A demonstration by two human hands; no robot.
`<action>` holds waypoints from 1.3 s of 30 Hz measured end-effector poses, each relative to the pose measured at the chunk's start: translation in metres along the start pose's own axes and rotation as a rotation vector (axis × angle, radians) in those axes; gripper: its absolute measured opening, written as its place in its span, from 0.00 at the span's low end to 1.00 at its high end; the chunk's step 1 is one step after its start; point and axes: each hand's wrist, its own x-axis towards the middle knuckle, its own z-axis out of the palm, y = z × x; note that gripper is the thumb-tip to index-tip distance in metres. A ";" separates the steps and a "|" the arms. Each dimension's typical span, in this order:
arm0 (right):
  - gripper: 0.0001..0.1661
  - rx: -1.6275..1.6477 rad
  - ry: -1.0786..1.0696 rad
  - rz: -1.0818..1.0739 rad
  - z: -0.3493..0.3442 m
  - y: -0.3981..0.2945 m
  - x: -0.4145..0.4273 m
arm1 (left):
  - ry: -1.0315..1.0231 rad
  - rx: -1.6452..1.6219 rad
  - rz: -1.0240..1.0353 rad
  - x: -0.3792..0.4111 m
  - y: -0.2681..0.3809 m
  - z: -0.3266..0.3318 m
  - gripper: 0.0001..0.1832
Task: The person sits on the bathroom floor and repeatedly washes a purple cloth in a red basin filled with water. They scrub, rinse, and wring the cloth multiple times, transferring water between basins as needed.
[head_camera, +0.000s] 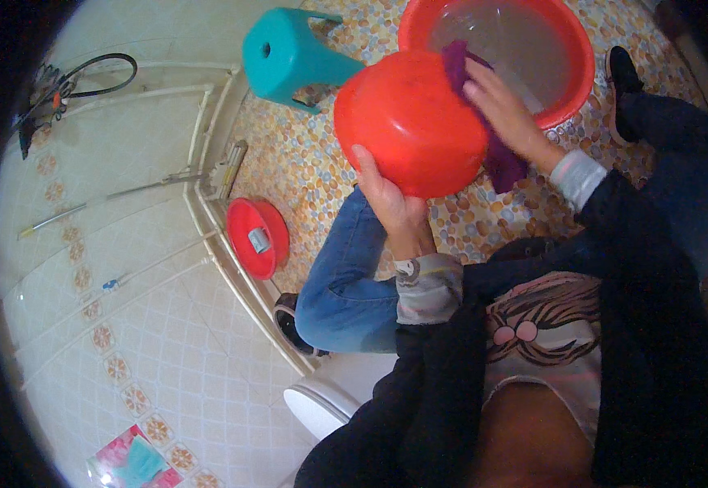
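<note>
A red plastic basin [412, 122] is held up off the floor, its outer bottom facing the camera. My left hand [387, 198] grips its near left rim, thumb on the outside. On the basin's right side my right hand [503, 110] presses a purple cloth [505, 165], one end of which hangs down below the hand. Just beyond, a larger red tub [579, 79] of cloudy water stands on the floor, partly covered by the held basin and the cloth.
A teal plastic stool [280, 55] stands at the upper left. Against the piped, tiled wall sits a small red basin [282, 232] holding a small container [258, 240]. A white toilet [317, 405] is at the lower left. A dark shoe [625, 91] rests right of the tub.
</note>
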 end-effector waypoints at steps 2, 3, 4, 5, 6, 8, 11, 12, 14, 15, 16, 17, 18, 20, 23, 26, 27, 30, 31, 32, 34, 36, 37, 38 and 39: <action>0.27 -0.038 -0.028 -0.147 0.008 -0.021 -0.029 | -0.016 -0.056 -0.017 0.007 -0.005 -0.015 0.32; 0.27 -0.076 -0.072 -0.202 0.005 -0.043 -0.034 | -0.004 -0.079 -0.020 0.007 -0.005 -0.017 0.31; 0.27 -0.117 -0.113 -0.259 0.002 -0.056 -0.032 | 0.005 -0.104 -0.022 0.007 -0.008 -0.019 0.31; 0.27 -0.113 -0.126 -0.271 -0.001 -0.059 -0.026 | 0.012 -0.130 -0.025 0.006 -0.010 -0.019 0.30; 0.26 -0.111 -0.136 -0.281 -0.004 -0.059 -0.016 | -0.005 -0.104 -0.041 0.004 -0.012 -0.015 0.30; 0.26 -0.082 -0.082 -0.245 -0.006 -0.056 0.003 | -0.031 -0.052 -0.075 -0.004 -0.013 -0.002 0.30; 0.27 -0.097 0.044 -0.246 -0.020 -0.022 0.032 | -0.074 -0.017 -0.090 -0.015 -0.016 0.010 0.29; 0.27 -0.057 0.053 -0.174 -0.023 -0.014 0.032 | -0.069 0.093 -0.056 -0.017 -0.016 0.017 0.32; 0.27 0.027 0.069 -0.030 -0.025 -0.002 0.029 | -0.102 0.140 -0.038 -0.015 -0.015 0.014 0.32; 0.27 0.004 0.062 -0.040 -0.021 0.001 0.023 | -0.113 0.165 -0.029 -0.015 -0.014 0.011 0.32; 0.27 -0.018 0.055 -0.051 -0.015 0.002 0.016 | -0.081 0.103 -0.034 -0.012 -0.014 0.007 0.31; 0.27 -0.040 0.048 -0.062 -0.008 0.002 0.006 | -0.049 0.040 -0.038 -0.007 -0.016 0.000 0.29; 0.27 -0.248 0.039 -0.302 -0.002 0.005 -0.008 | -0.017 -0.024 -0.046 -0.003 -0.018 -0.007 0.28; 0.27 -0.167 -0.048 -0.251 0.002 -0.043 -0.033 | -0.032 -0.080 -0.054 0.005 -0.015 -0.018 0.28; 0.26 -0.160 -0.117 -0.334 -0.009 -0.072 -0.019 | -0.043 -0.113 -0.074 0.002 -0.011 -0.018 0.28; 0.26 -0.193 -0.084 -0.391 -0.017 -0.070 0.007 | -0.088 -0.061 -0.119 -0.003 -0.015 -0.004 0.29; 0.26 -0.191 -0.062 -0.400 -0.019 -0.068 0.018 | -0.074 -0.007 -0.123 -0.009 -0.015 0.000 0.31; 0.26 -0.298 -0.025 -0.270 -0.028 0.008 0.042 | -0.096 0.094 -0.081 -0.016 -0.013 0.012 0.32; 0.26 -0.355 -0.040 -0.242 -0.029 0.029 0.045 | -0.104 0.123 -0.054 -0.016 -0.012 0.014 0.32; 0.25 -0.189 -0.047 -0.060 -0.027 0.027 0.039 | -0.084 0.097 -0.053 -0.015 -0.010 0.009 0.31; 0.26 0.122 -0.052 0.309 -0.030 0.019 0.020 | -0.059 0.030 -0.060 -0.009 -0.008 -0.002 0.31; 0.26 0.646 0.049 0.519 -0.024 0.024 0.011 | -0.063 -0.125 -0.118 -0.003 0.002 -0.004 0.30; 0.26 0.914 0.096 0.622 -0.019 0.023 0.009 | -0.061 -0.199 -0.143 -0.001 0.006 -0.006 0.30; 0.26 0.969 0.112 0.651 -0.020 0.024 0.008 | -0.121 -0.208 -0.110 0.001 0.006 -0.006 0.29; 0.27 1.028 0.121 0.680 -0.027 0.011 0.011 | -0.104 -0.209 -0.097 0.002 0.007 -0.010 0.30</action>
